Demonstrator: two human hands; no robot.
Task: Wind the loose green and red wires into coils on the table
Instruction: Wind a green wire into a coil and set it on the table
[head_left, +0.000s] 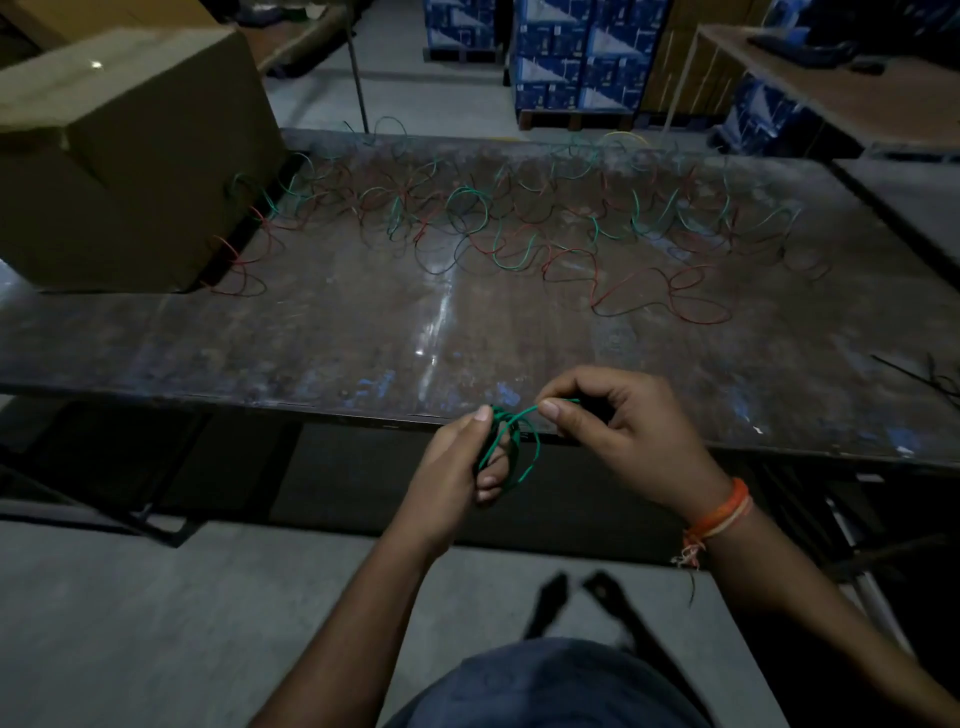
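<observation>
i judge this early going: my left hand (457, 462) grips one small green coil (506, 449) at the near table (363, 332) edge, fingers curled round its loops, while my right hand (618, 421) pinches the free end. the coil's ring stands roughly upright, tail pointing right. most loose wires (519, 228) lie tangled across the far half, unwound.

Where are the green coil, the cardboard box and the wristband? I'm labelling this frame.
green coil (511, 447), head view, its loops.
cardboard box (130, 171), head view, front face.
wristband (719, 512), head view, orange threads.
</observation>
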